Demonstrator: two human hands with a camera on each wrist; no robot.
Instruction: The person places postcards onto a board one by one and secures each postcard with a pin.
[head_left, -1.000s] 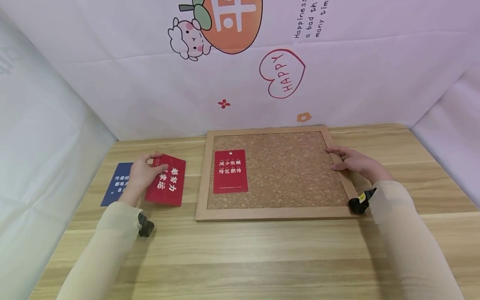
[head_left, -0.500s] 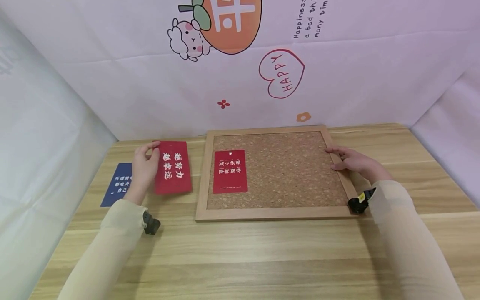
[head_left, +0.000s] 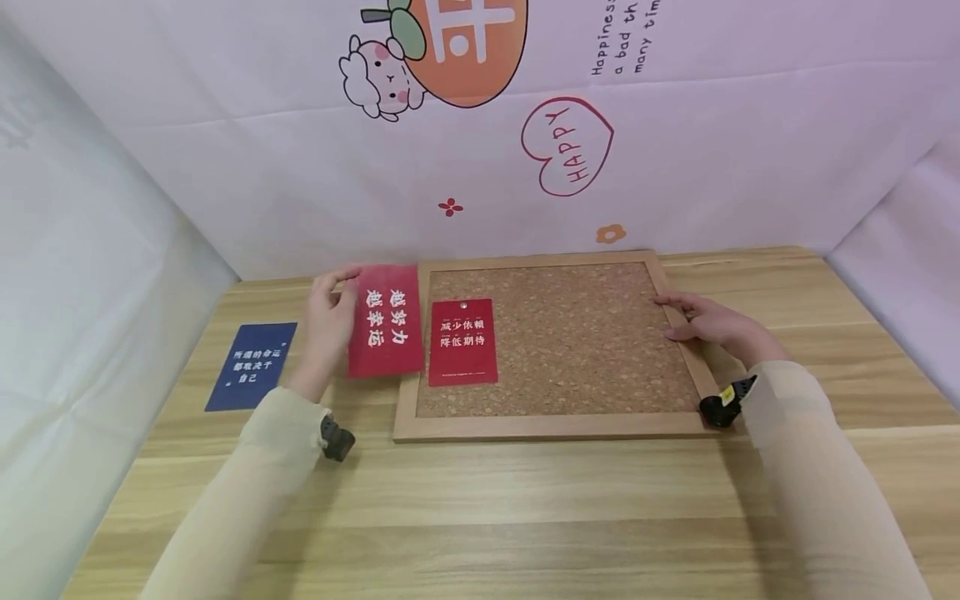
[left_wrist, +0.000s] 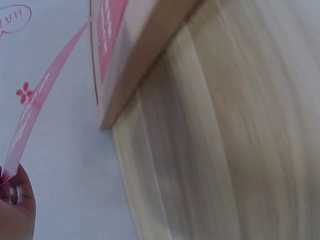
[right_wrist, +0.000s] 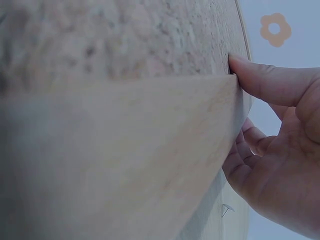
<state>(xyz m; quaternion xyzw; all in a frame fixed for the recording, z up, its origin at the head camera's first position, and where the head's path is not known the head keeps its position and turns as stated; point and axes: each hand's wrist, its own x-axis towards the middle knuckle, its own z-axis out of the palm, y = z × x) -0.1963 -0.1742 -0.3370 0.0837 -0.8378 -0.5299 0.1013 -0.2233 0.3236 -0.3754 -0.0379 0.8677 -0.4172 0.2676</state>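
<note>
My left hand (head_left: 330,321) pinches a red card (head_left: 384,333) with white Chinese characters by its upper left corner. The card is raised off the table, and its right edge overlaps the left frame of a cork board (head_left: 577,342). Seen from the left wrist, the held card (left_wrist: 37,102) bends in a curve above the frame. On the board's left part lies another red card (head_left: 462,362), with a pin (head_left: 463,305) at its top. My right hand (head_left: 712,327) grips the wooden frame's right side; in the right wrist view its thumb (right_wrist: 272,82) lies over the inner edge.
A blue card (head_left: 251,367) with white characters lies on the wooden table (head_left: 480,517) at the left. Beyond the right side of the frame, a small metal thumbtack (right_wrist: 226,209) shows. White printed cloth (head_left: 300,183) stands behind the board.
My left hand has lifted the red card and carried it right, from beside the blue card to the board's left frame. The blue card is uncovered. My right hand stays on the frame.
</note>
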